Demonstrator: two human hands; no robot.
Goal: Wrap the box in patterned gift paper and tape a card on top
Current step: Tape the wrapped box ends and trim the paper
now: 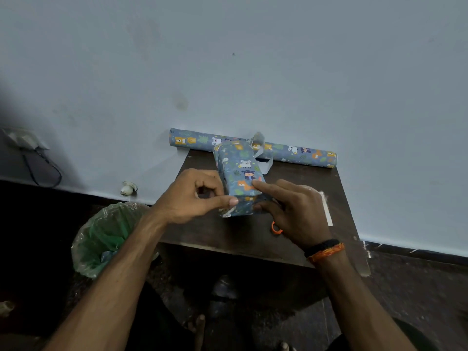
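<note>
Both forearms reach over the dark table (298,178) to the box (240,178), wrapped in animal-print paper and lying mid-table before the paper roll (304,150). Left hand (192,196) pinches the near end fold, seemingly to hold it closed; right hand (291,209) steadies it, forefinger pressing on top, thumb underneath.
</note>
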